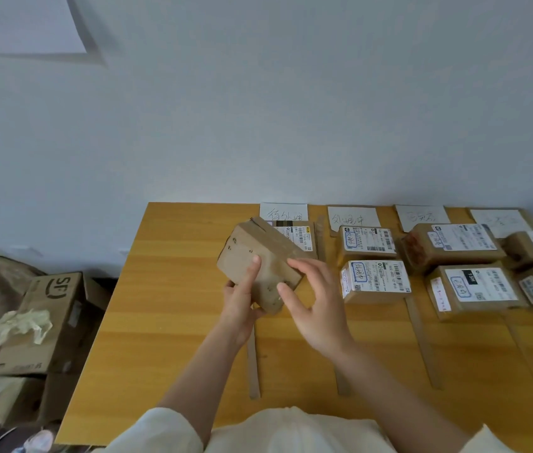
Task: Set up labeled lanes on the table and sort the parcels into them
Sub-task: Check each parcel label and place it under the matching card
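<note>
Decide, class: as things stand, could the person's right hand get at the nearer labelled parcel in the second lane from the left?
Probably yes. The right hand touches the held parcel beside the nearer parcel, with only bare table between; it must let go first.

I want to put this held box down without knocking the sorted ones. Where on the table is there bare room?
The table is bare left of the leftmost tape strip, out to its left edge. The leftmost lane is also bare in front of its single parcel. The right lanes are crowded with parcels, and the near lane ends are bare.
</note>
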Action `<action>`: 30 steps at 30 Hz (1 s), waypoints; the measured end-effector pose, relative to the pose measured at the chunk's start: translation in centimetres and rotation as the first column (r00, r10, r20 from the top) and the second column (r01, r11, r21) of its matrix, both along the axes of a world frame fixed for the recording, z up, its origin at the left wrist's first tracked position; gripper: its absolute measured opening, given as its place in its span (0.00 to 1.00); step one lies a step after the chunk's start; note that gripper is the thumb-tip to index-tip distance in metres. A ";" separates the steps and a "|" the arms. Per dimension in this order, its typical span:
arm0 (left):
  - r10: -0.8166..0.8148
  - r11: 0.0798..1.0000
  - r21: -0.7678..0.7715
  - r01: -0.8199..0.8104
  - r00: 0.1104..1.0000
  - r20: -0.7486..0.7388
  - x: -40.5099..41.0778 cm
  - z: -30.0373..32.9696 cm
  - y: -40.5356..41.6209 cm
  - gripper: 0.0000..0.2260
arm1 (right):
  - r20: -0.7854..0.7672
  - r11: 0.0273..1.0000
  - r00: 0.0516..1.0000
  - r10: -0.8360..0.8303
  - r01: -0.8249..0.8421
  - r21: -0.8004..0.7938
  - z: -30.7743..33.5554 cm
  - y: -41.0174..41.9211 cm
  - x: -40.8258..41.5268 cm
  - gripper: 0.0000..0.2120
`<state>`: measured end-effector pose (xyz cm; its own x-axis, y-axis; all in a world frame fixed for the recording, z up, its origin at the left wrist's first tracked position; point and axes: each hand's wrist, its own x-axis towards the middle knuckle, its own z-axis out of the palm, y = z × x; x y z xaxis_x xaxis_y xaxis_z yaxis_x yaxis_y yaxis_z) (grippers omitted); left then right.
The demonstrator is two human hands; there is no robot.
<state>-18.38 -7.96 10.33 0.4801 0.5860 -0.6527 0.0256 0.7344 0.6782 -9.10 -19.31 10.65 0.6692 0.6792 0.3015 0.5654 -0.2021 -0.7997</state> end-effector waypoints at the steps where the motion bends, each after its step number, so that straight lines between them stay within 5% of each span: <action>1: -0.002 1.000 -0.005 0.002 1.000 -0.006 0.0 0.0 -0.1 0.46 | -0.003 1.000 1.000 0.015 -0.015 0.018 0.0 -0.1 -0.2 0.18; 6: -0.034 0.999 0.039 0.036 0.999 -0.035 0.4 0.2 -0.5 0.28 | -0.057 0.994 0.995 0.085 -0.081 0.070 0.0 -0.6 -0.2 0.09; 10: 0.030 1.000 0.001 -0.030 0.994 -0.103 0.4 0.1 -0.5 0.40 | -0.457 0.996 0.887 0.068 -0.033 0.085 1.0 -1.3 0.0 0.07; 13: -0.028 1.000 0.001 0.028 0.999 -0.027 0.1 -0.4 -0.6 0.40 | -0.676 0.978 0.707 -0.207 0.174 -0.117 0.9 -1.1 0.7 0.27; 16: -0.133 0.991 0.023 0.131 0.984 0.118 -0.1 -0.4 -0.9 0.34 | -0.875 0.963 0.418 -0.243 -0.005 -0.270 0.1 -1.2 1.3 0.55; 19: -0.190 0.982 0.026 0.189 0.960 0.205 -0.3 -0.8 -0.9 0.32 | -0.963 0.994 0.261 -0.062 -0.070 -0.084 -0.4 -1.2 1.2 0.53; 22: -0.116 0.993 0.002 0.118 0.974 0.194 -0.7 -1.3 -0.7 0.22 | -0.833 0.996 0.547 -0.080 0.006 -0.092 -0.6 -1.3 0.8 0.50; 25: -0.055 0.998 -0.029 0.061 0.983 0.176 -1.1 -1.7 -0.4 0.19 | -0.611 0.988 0.778 -0.146 0.085 -0.127 -0.5 -1.6 0.7 0.57; 30: 0.004 0.997 -0.079 0.006 0.993 0.116 -1.1 -1.7 -0.3 0.23 | -0.430 0.989 0.894 -0.130 0.083 -0.125 -1.1 -1.9 0.9 0.57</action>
